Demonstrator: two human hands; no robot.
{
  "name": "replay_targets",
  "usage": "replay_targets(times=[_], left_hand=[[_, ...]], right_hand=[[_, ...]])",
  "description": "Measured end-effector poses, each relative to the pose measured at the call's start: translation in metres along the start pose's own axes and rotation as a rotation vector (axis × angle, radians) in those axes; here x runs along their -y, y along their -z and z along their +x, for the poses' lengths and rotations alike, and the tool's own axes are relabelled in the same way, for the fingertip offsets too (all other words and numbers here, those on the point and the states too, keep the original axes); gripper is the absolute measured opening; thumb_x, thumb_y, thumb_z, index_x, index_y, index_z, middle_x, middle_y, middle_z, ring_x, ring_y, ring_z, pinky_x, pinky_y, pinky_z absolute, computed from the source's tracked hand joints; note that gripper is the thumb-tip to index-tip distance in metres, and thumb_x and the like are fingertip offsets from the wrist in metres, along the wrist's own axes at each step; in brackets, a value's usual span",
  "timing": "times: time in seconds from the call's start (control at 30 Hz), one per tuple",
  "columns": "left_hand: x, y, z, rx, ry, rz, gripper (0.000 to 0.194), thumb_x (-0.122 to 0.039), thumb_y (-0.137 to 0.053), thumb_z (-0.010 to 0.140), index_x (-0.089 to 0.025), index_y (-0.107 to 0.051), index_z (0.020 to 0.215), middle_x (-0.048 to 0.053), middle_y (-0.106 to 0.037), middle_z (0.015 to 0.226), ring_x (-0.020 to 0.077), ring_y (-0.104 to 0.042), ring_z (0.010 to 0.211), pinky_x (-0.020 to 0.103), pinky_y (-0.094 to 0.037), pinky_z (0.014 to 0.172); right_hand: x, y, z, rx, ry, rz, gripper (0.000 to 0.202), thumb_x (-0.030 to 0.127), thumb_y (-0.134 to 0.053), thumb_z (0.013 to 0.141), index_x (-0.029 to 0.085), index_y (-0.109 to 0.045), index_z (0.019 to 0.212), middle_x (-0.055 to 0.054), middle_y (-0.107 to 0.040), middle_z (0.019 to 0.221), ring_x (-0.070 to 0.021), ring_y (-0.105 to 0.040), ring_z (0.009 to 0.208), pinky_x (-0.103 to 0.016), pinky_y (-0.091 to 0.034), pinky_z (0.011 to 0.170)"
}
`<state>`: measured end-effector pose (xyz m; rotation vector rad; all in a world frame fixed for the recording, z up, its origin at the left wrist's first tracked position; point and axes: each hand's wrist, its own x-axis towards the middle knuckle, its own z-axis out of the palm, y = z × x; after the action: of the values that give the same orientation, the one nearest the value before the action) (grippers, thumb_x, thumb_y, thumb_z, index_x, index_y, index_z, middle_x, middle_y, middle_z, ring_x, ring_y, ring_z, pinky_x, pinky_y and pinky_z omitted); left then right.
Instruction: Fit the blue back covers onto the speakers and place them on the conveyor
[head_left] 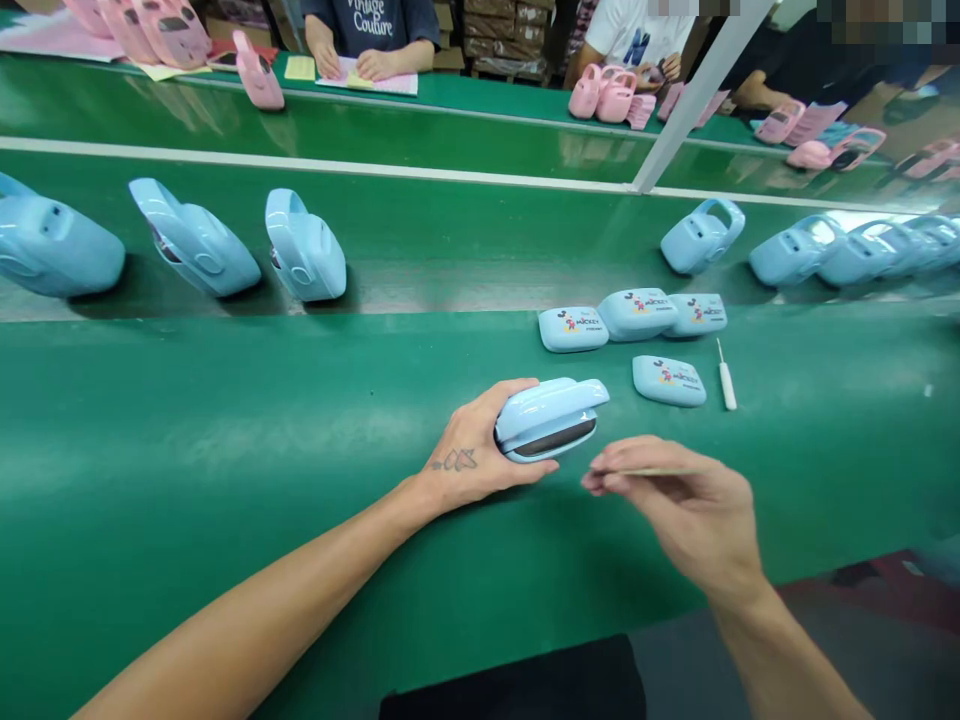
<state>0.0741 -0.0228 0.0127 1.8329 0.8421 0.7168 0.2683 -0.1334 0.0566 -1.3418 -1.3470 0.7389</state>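
Observation:
My left hand is wrapped round a light blue plastic device with a handle and a dark strip along its near side. To its right, my right hand pinches a thin, stick-like tool, whose tip is hidden by the fingers; it is apart from the device. Beyond the hands lie a single blue cover with a mouse print and a row of similar covers. A screwdriver with a white handle rests right of the single cover.
Blue devices with handles stand along the far strip, at the left and right. Past a white rail, people sit at a green bench with pink devices. A grey post rises at the upper right.

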Motion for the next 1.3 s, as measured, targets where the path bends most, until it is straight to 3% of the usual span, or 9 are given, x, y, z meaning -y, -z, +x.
replay_targets(times=[0.07, 0.2, 0.43, 0.97, 1.3], left_hand=[[-0.002, -0.001, 0.000, 0.008, 0.014, -0.014, 0.075, -0.038, -0.085, 0.067, -0.029, -0.054, 0.135, 0.004, -0.067, 0.134, 0.0271, -0.066, 0.117, 0.039, -0.051, 0.102], [-0.003, -0.003, 0.002, 0.022, 0.005, -0.058, 0.077, -0.039, -0.086, 0.065, -0.029, -0.055, 0.135, 0.003, -0.067, 0.134, 0.0278, -0.067, 0.116, 0.038, -0.051, 0.101], [-0.005, -0.007, 0.004, 0.029, -0.010, -0.073, 0.079, -0.041, -0.086, 0.065, -0.029, -0.054, 0.136, 0.004, -0.066, 0.136, 0.0285, -0.065, 0.119, 0.038, -0.050, 0.102], [-0.006, -0.014, 0.008, 0.040, -0.035, -0.089, 0.080, -0.037, -0.084, 0.066, -0.032, -0.052, 0.138, 0.003, -0.064, 0.139, 0.0298, -0.064, 0.120, 0.041, -0.050, 0.103], [-0.009, -0.016, 0.013, 0.028, -0.019, -0.100, 0.077, -0.038, -0.086, 0.064, -0.030, -0.055, 0.134, 0.001, -0.068, 0.133, 0.0268, -0.066, 0.117, 0.037, -0.051, 0.101]], right_hand=[[0.001, -0.011, 0.000, 0.072, 0.104, -0.046, 0.009, 0.016, -0.077, 0.085, 0.025, -0.076, 0.085, -0.003, -0.078, 0.087, -0.0194, -0.076, 0.077, -0.032, -0.065, 0.068], [0.001, -0.024, 0.006, 0.040, 0.238, -0.190, 0.014, 0.012, -0.076, 0.084, 0.026, -0.075, 0.087, -0.001, -0.079, 0.084, -0.0184, -0.076, 0.077, -0.029, -0.063, 0.071], [0.005, -0.025, 0.012, 0.059, 0.385, -0.433, 0.015, 0.011, -0.070, 0.089, 0.025, -0.072, 0.091, 0.000, -0.080, 0.080, -0.0181, -0.077, 0.074, -0.026, -0.062, 0.071], [0.011, -0.021, 0.015, 0.054, 0.403, -0.547, 0.018, 0.012, -0.063, 0.092, 0.028, -0.070, 0.089, 0.001, -0.079, 0.077, -0.0182, -0.077, 0.070, -0.027, -0.060, 0.065], [0.013, -0.017, 0.018, 0.133, 0.414, -0.682, 0.019, 0.007, -0.061, 0.090, 0.025, -0.067, 0.082, 0.000, -0.076, 0.073, -0.0150, -0.071, 0.063, -0.024, -0.051, 0.059]])
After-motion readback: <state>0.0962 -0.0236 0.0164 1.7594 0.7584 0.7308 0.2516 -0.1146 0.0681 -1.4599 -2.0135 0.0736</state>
